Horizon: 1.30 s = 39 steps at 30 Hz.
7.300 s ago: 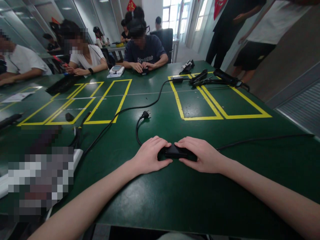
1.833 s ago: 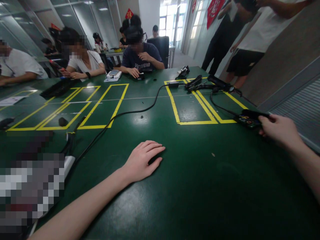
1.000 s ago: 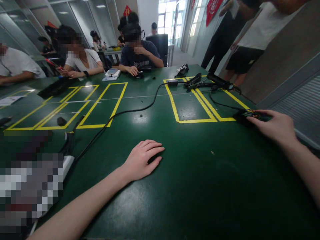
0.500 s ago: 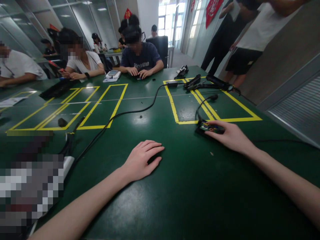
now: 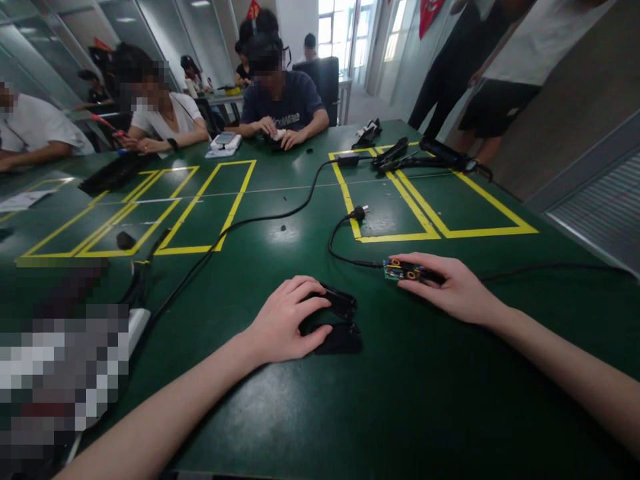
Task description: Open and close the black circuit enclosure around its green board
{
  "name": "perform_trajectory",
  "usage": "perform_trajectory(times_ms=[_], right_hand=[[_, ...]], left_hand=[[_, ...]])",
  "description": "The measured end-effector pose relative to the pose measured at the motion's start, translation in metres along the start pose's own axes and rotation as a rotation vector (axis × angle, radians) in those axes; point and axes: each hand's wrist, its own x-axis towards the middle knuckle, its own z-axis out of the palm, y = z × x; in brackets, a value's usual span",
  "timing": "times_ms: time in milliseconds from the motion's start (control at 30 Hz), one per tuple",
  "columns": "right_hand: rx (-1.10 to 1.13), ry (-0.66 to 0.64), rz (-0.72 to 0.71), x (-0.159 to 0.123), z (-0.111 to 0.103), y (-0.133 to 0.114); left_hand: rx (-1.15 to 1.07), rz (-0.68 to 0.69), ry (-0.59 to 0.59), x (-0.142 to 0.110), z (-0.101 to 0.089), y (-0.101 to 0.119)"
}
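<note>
Fingers [image 5: 306,301] of left hand [image 5: 285,323] curled on two black case halves [image 5: 340,320], mid-bench [image 5: 390,400]. Right hand [image 5: 450,290] fingers pinched on circuit board [image 5: 400,269], just right of them; its cord [image 5: 336,248] ends in plug [image 5: 358,213].

White lettering crosses the chest of the dark T-shirt [image 5: 285,107] worn by the person across the worktop, but it is too small and blurred to read. The red banners [image 5: 431,12] on the wall show no legible marks
</note>
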Motion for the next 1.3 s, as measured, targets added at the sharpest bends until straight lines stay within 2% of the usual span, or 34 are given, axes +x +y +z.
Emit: perform_trajectory(times_ms=[267,433,600,733,867,933,1000,1167,1300], right_hand=[[-0.062,-0.063,-0.026,0.0,0.002,0.0],[-0.058,-0.09,-0.05,0.001,0.004,-0.003],[-0.035,-0.13,-0.137,0.0,0.019,-0.01],[-0.04,-0.202,-0.233,0.002,0.035,-0.029],[-0.063,-0.287,-0.334,0.008,0.045,-0.055],[-0.054,-0.289,-0.394,0.011,0.048,-0.064],[-0.047,-0.258,-0.434,0.014,0.051,-0.066],[-0.113,-0.176,-0.459,0.016,0.059,-0.051],[-0.165,-0.156,-0.38,0.015,0.062,-0.042]], left_hand=[[0.082,-0.08,-0.091,-0.003,0.0,-0.002],[0.079,-0.064,-0.08,-0.002,0.0,-0.002],[0.088,-0.059,-0.044,-0.002,0.0,-0.004],[0.093,-0.038,-0.029,0.0,0.0,-0.004],[0.079,0.021,0.084,0.002,-0.001,-0.001],[0.07,0.05,0.175,0.003,-0.002,0.001],[0.076,0.063,0.216,0.003,-0.003,0.002],[0.102,0.011,0.117,0.002,-0.006,-0.002],[0.139,-0.053,0.034,0.001,-0.007,-0.01]])
